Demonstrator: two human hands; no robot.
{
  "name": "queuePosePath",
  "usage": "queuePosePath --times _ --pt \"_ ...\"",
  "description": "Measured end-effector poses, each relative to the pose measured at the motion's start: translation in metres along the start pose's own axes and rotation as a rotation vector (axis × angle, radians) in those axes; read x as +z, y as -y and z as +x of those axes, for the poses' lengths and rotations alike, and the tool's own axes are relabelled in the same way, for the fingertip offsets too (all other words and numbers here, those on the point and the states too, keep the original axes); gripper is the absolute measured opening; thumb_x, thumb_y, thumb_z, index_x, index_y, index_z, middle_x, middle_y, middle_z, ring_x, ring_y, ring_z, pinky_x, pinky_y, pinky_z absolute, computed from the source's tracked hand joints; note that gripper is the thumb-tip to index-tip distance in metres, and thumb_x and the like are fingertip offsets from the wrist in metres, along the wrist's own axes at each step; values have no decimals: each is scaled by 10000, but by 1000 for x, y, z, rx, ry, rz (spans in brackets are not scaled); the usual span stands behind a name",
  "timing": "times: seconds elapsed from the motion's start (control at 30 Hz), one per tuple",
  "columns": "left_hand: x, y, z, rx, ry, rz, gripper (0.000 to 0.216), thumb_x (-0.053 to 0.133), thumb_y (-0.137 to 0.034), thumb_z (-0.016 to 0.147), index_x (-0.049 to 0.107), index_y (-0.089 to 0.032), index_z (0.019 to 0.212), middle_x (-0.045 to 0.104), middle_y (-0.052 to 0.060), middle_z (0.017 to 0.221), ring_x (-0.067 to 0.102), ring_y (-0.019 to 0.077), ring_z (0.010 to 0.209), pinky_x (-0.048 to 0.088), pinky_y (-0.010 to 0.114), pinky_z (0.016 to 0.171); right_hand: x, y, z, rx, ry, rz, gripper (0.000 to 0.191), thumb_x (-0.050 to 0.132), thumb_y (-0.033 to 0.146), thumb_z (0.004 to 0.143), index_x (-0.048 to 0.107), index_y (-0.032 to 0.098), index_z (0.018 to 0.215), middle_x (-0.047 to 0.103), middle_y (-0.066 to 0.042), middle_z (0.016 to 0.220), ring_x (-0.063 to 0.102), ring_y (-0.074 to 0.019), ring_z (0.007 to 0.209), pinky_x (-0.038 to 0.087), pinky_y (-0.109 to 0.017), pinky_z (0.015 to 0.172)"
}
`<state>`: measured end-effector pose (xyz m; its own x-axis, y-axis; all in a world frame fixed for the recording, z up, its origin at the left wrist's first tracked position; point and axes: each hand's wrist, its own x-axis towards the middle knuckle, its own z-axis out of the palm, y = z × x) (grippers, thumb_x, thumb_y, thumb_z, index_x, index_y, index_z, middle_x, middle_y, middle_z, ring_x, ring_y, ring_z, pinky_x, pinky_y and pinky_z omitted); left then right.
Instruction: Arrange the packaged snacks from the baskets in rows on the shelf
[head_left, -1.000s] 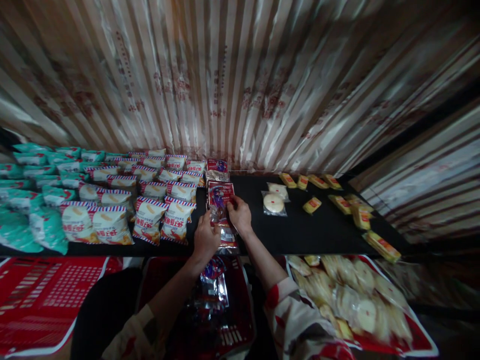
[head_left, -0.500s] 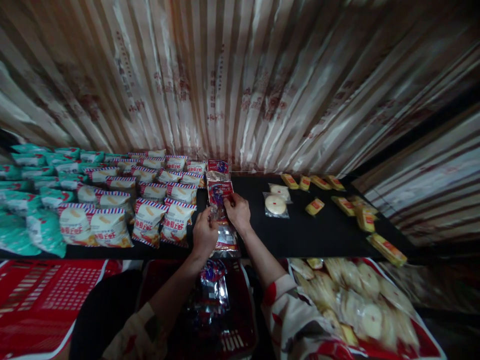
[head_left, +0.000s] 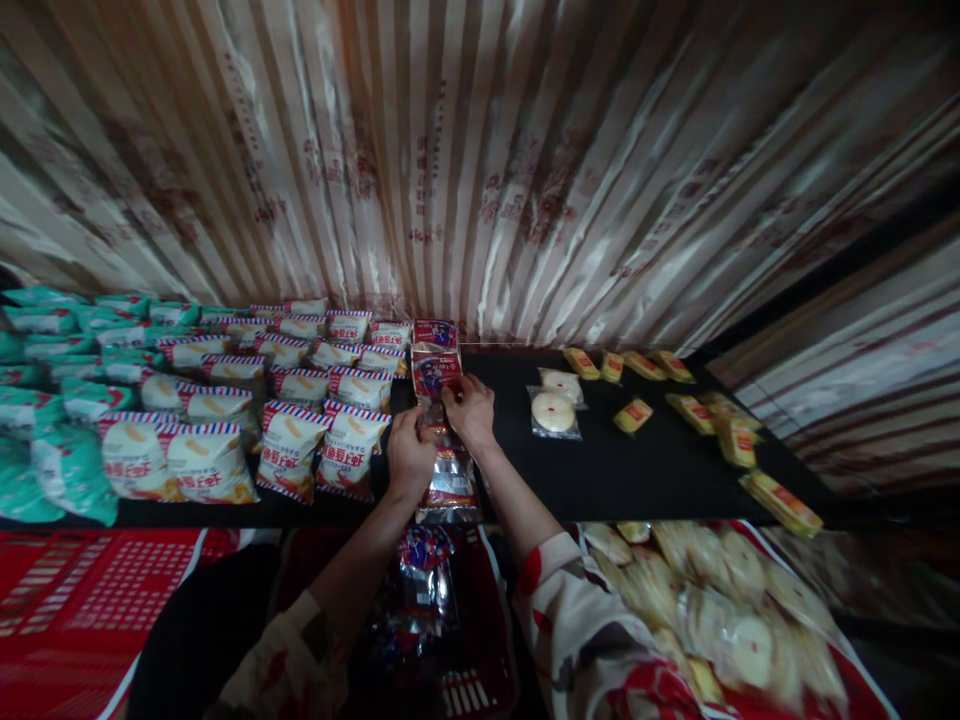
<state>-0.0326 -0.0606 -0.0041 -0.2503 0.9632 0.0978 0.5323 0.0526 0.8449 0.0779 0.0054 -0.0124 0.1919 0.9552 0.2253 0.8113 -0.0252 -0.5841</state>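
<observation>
A column of shiny red snack packets with purple print runs front to back on the black table [head_left: 517,480]. My left hand [head_left: 412,452] grips the left edge of one red snack packet [head_left: 435,372] with its fingers curled. On that packet's right edge, my right hand [head_left: 470,408] is closed, thumb and fingers pinched. Part of the packet is hidden by my fingers. Behind it lies another red packet [head_left: 433,334]; a silvery-red one [head_left: 448,492] lies in front, by the table edge. White chip bags [head_left: 347,450] stand in rows just left of my left hand.
Green bags [head_left: 75,460] fill the far left. Two round white cakes in clear wrap [head_left: 553,411] and several yellow packets [head_left: 634,414] lie on the right. Below the edge are a red basket of shiny packets [head_left: 491,600], a basket of wrapped cakes [head_left: 874,690] and another red basket [head_left: 97,590].
Both hands stay on the red packet, with the right hand shifted slightly left and its fingers drawn closer to the left hand. The view has moved a little.
</observation>
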Motion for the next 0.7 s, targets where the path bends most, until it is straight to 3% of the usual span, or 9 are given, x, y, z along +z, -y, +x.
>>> queuePosePath --times 0.17,0.33,0.57,0.7 --pt "0 -13 13 -9 -30 19 404 443 -104 769 602 -138 1139 601 106 1128 600 203 1020 456 331 956 6 1 10 -3 -17 13 314 482 306 830 628 173 1074 604 -113 1142 397 -247 1214 279 -413 1012" --pt "0 -17 22 27 -27 50 391 438 -104 770 612 -108 1120 606 129 1095 582 215 1029 446 342 963 8 5 14 8 -1 -15 378 491 297 830 600 124 1148 559 -160 1207 362 -257 1240 259 -396 1030" --pt "4 -11 9 69 -35 153 395 442 -145 790 588 -130 1157 534 137 1207 525 257 1114 426 378 976 11 8 11 8 -27 -30 403 480 319 826 580 164 1185 516 -127 1277 376 -266 1213 284 -412 1011" --pt "2 -14 1 195 -72 236 383 466 -118 767 600 -158 1123 481 119 1285 443 273 1181 366 418 1031 8 13 11 15 -21 -59 462 511 374 808 547 201 1235 420 -106 1395 326 -307 1251 296 -460 991"
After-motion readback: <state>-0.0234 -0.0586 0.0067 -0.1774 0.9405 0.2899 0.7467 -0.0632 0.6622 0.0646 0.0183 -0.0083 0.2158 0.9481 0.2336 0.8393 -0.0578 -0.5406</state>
